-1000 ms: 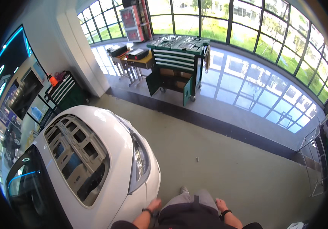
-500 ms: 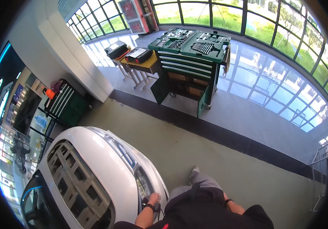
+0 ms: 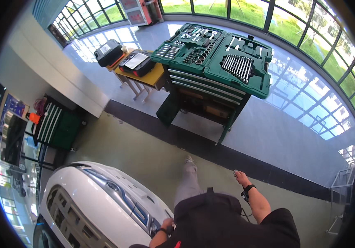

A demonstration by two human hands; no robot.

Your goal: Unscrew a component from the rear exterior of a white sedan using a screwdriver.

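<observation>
My right hand (image 3: pixel 242 179) is held out ahead of me over the floor, its fingers closed around a small greyish thing (image 3: pixel 235 171) too small to name. A black band and a small dark device sit on that wrist, with a cable hanging from it. Low beside my body, my left hand (image 3: pixel 168 224) is next to the headlight end of a white car (image 3: pixel 99 186); its fingers are too small and partly hidden to read. Ahead stands a green tool cabinet (image 3: pixel 204 84), and on top lies an open green tool case (image 3: pixel 223 62) with sockets and a row of wrenches (image 3: pixel 237 67).
The cabinet's lower doors (image 3: pixel 169 108) hang open toward me. To its left, a yellow-topped table (image 3: pixel 159 81) bears two black cases (image 3: pixel 136 63). A second green cabinet (image 3: pixel 64 130) stands by the pillar (image 3: pixel 57 62). A clear-sided stand (image 3: pixel 341 196) is at the right.
I have come closer to the tool cabinet, and the car has slid lower in view. My right hand has swung up and forward from beside my body. My left hand has dropped slightly.
</observation>
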